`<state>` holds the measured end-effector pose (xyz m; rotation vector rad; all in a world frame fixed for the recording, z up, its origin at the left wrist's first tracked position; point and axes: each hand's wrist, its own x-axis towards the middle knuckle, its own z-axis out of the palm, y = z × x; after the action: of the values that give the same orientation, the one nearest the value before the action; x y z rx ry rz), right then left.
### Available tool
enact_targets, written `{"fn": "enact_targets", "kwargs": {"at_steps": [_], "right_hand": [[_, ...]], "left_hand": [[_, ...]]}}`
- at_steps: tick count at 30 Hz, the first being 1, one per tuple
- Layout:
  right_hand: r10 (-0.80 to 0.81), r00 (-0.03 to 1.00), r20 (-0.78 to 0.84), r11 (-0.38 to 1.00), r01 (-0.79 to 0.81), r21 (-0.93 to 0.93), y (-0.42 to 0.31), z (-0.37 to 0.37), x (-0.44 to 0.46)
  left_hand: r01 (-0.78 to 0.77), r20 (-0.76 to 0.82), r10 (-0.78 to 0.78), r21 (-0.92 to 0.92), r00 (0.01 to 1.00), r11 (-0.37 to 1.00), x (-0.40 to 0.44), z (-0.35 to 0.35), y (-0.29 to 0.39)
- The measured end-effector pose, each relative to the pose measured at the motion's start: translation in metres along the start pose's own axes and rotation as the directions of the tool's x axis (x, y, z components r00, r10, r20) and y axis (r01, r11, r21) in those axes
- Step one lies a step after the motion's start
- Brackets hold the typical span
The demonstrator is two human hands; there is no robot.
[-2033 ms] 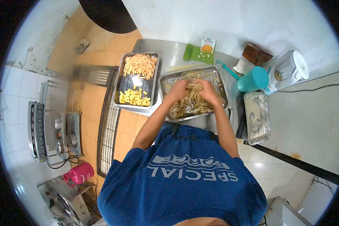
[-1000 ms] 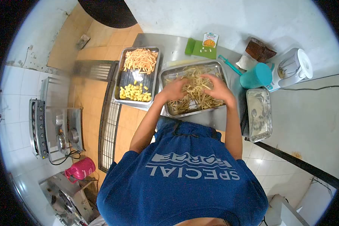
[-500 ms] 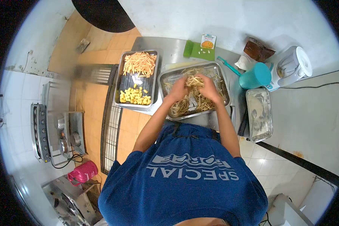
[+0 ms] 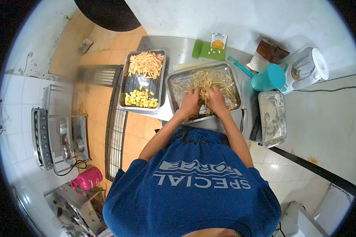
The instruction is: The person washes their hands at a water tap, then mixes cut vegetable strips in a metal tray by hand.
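A metal tray (image 4: 171, 87) on the steel counter holds a heap of thin, pale, stick-shaped food strips (image 4: 209, 77), some looking coated. My left hand (image 4: 190, 102) is down in the heap near the tray's middle, its fingers curled into the strips. Close beside it, my right hand (image 4: 215, 99) has its fingers bent round strips too. The fingertips of both hands are partly hidden among the food. To the left, a second metal tray (image 4: 140, 83) carries orange strips (image 4: 146, 64) at its far end and yellow chunks (image 4: 141, 98) at its near end.
Behind the trays lie a green board (image 4: 209, 51) and a food packet (image 4: 218, 40). At the right stand a teal jug (image 4: 269, 78), a blender (image 4: 309, 69), a brown package (image 4: 271, 50) and a whitish smeared tray (image 4: 272, 120). A knife (image 4: 244, 122) lies beside my tray.
Both hands have moved down toward the near side of the tray. The handful of strips they were lifting is back in the heap, and the strips lie more toward the far side.
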<state>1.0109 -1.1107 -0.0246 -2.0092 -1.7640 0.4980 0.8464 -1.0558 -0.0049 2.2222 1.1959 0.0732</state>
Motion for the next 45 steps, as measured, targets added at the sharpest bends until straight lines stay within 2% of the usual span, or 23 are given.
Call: {"fn": "enact_targets", "kwargs": {"at_steps": [1, 2, 4, 5, 7, 10, 12, 15, 17, 19, 20, 21, 22, 23, 28, 30, 31, 33, 36, 37, 41, 43, 45], "right_hand": [[-0.025, 1.000, 0.008, 0.997, 0.025, 0.072, 0.007, 0.004, 0.007], [-0.051, 0.999, 0.013, 0.989, 0.049, 0.143, 0.015, 0.006, 0.013], [-0.021, 0.998, 0.052, 0.965, 0.007, 0.261, 0.011, -0.015, 0.022], [0.003, 0.995, 0.101, 0.926, -0.041, 0.374, 0.006, -0.029, 0.027], [-0.024, 0.998, 0.059, 0.911, -0.002, 0.413, -0.006, -0.054, 0.029], [-0.059, 0.996, 0.067, 0.900, 0.024, 0.435, -0.033, -0.104, 0.028], [-0.145, 0.989, -0.021, 0.864, 0.137, 0.484, -0.045, -0.127, 0.026], [-0.162, 0.985, 0.057, 0.892, 0.121, 0.436, -0.020, -0.121, 0.035], [-0.202, 0.978, 0.053, 0.918, 0.170, 0.357, 0.002, -0.103, 0.046], [0.013, 0.963, 0.269, 0.994, -0.041, 0.098, 0.013, -0.091, 0.052], [0.017, 0.964, 0.265, 0.994, -0.044, 0.096, 0.011, -0.085, 0.046], [0.083, 0.972, 0.219, 0.994, -0.065, -0.089, -0.008, -0.079, 0.035], [0.137, 0.977, 0.163, 0.959, -0.090, -0.269, -0.020, -0.074, 0.030], [0.109, 0.987, 0.117, 0.950, -0.069, -0.305, -0.015, -0.053, 0.030], [0.048, 0.995, 0.089, 0.999, -0.048, 0.006, 0.007, -0.003, 0.046], [0.022, 0.985, 0.169, 0.981, -0.054, 0.188, 0.015, -0.005, 0.051], [0.023, 0.986, 0.167, 0.980, -0.055, 0.189, 0.013, -0.016, 0.050], [-0.042, 0.997, 0.064, 0.903, 0.011, 0.429, 0.006, -0.042, 0.037], [-0.088, 0.996, 0.028, 0.924, 0.071, 0.375, -0.009, -0.078, 0.013], [-0.115, 0.991, 0.062, 0.933, 0.086, 0.350, -0.005, -0.082, 0.004], [-0.013, 0.979, 0.205, 0.992, -0.013, 0.129, -0.015, -0.077, -0.014], [0.119, 0.968, 0.220, 0.973, -0.070, -0.219, -0.036, -0.061, -0.019], [0.108, 0.974, 0.198, 0.980, -0.071, -0.188, -0.035, -0.037, -0.011]], "left_hand": [[-0.002, -0.004, 0.001, -0.182, 1.000, 0.983, 0.007, 0.005, -0.003], [-0.007, -0.008, 0.006, -0.181, 1.000, 0.983, 0.016, 0.008, -0.009], [-0.238, -0.196, 0.195, -0.231, 0.961, 0.943, 0.031, 0.007, -0.018], [-0.238, -0.202, 0.193, -0.230, 0.960, 0.944, 0.032, 0.001, -0.019], [-0.191, -0.147, 0.136, -0.485, 0.980, 0.853, 0.021, -0.040, 0.007], [-0.325, -0.251, 0.236, -0.420, 0.939, 0.847, 0.023, -0.064, 0.009], [-0.252, -0.154, 0.200, -0.524, 0.968, 0.814, 0.017, -0.086, 0.016], [-0.271, -0.075, 0.277, -0.554, 0.958, 0.787, 0.019, -0.094, 0.007], [-0.274, 0.117, 0.314, -0.270, 0.942, 0.923, 0.030, -0.084, -0.011], [-0.259, 0.152, 0.297, -0.226, 0.943, 0.939, 0.041, -0.067, -0.027], [-0.239, 0.189, 0.273, -0.183, 0.943, 0.954, 0.046, -0.059, -0.033], [-0.241, 0.190, 0.275, -0.184, 0.942, 0.953, 0.047, -0.055, -0.030], [-0.164, 0.146, 0.176, -0.092, 0.973, 0.982, 0.047, -0.050, -0.024], [-0.076, 0.092, 0.076, -0.004, 0.993, 0.997, 0.047, -0.045, -0.018], [0.016, -0.018, -0.013, 0.200, 1.000, 0.980, 0.051, -0.020, -0.003], [0.005, 0.052, 0.001, -0.120, 0.999, 0.993, 0.060, -0.018, -0.017], [0.004, 0.052, 0.003, -0.118, 0.999, 0.993, 0.060, -0.020, -0.021], [-0.218, -0.077, 0.204, -0.312, 0.976, 0.925, 0.050, -0.022, -0.033], [-0.343, -0.024, 0.356, -0.333, 0.934, 0.878, 0.017, -0.069, -0.011], [-0.328, -0.063, 0.322, -0.195, 0.945, 0.924, 0.003, -0.069, -0.012], [-0.189, 0.008, 0.191, -0.106, 0.982, 0.976, -0.013, -0.051, -0.018], [-0.037, 0.145, 0.017, 0.139, 0.989, 0.990, -0.014, -0.040, -0.005], [-0.025, 0.095, 0.012, 0.140, 0.995, 0.990, -0.006, -0.022, -0.002]]}}
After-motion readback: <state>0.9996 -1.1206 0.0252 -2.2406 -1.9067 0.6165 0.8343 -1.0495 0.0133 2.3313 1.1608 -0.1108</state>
